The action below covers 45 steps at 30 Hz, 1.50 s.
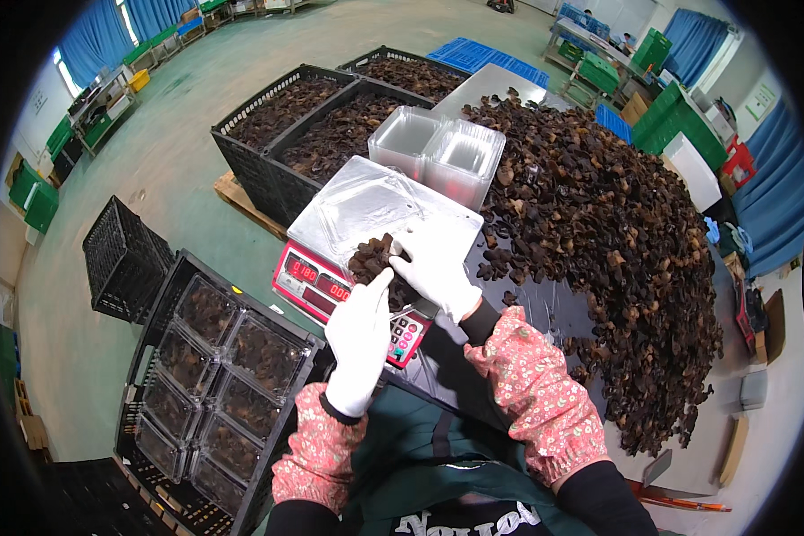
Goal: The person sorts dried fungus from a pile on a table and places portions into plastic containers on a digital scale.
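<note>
A clump of dark wood ear mushrooms (370,260) lies at the near edge of the digital scale's metal plate (435,231), between my two white-gloved hands. My left hand (362,335) touches its near side with the fingers close together. From the right, my right hand (435,268) reaches over the clump with thumb and fingers spread against it; how firmly either hand grips cannot be seen. An open clear plastic lid or tray (362,208) rests on the plate's far left. The scale's red front (308,285) shows lit digits. Stacked clear plastic containers (465,161) stand behind the scale.
A large heap of wood ear mushrooms (596,228) covers the metal table on the right. Black crates (261,181) full of mushrooms stand beyond the scale. At lower left, a black crate (187,268) holds several filled clear boxes (268,352). Another black crate (124,261) sits on the floor.
</note>
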Each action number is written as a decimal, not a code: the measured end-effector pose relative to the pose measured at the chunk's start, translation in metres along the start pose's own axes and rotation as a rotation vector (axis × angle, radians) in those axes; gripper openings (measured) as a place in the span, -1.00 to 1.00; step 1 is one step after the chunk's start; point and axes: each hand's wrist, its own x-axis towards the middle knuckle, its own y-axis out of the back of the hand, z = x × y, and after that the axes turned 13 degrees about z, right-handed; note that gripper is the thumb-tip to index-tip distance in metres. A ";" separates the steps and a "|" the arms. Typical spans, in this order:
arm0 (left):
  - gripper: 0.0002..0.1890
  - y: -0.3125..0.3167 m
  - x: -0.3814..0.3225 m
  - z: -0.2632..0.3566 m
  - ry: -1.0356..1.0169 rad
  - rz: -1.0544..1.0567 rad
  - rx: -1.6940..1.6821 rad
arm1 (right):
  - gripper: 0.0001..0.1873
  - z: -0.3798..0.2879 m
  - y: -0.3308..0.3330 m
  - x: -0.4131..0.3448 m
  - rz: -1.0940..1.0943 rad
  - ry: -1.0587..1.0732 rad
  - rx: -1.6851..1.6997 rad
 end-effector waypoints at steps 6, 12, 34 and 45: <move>-0.66 -0.012 0.011 -0.025 -0.154 -0.067 0.324 | -0.90 0.010 0.015 0.003 0.133 -0.066 0.400; -0.67 0.001 0.031 0.003 0.240 -0.097 -0.060 | -0.90 0.002 0.065 -0.031 0.176 -0.497 0.822; -0.58 -0.050 -0.243 0.167 -0.737 -1.051 -0.918 | -0.78 -0.016 0.263 -0.555 1.219 -1.514 1.172; -0.78 -0.036 -0.178 0.106 -0.518 -0.743 -0.535 | -0.79 -0.005 0.287 -0.613 0.334 -1.439 -0.644</move>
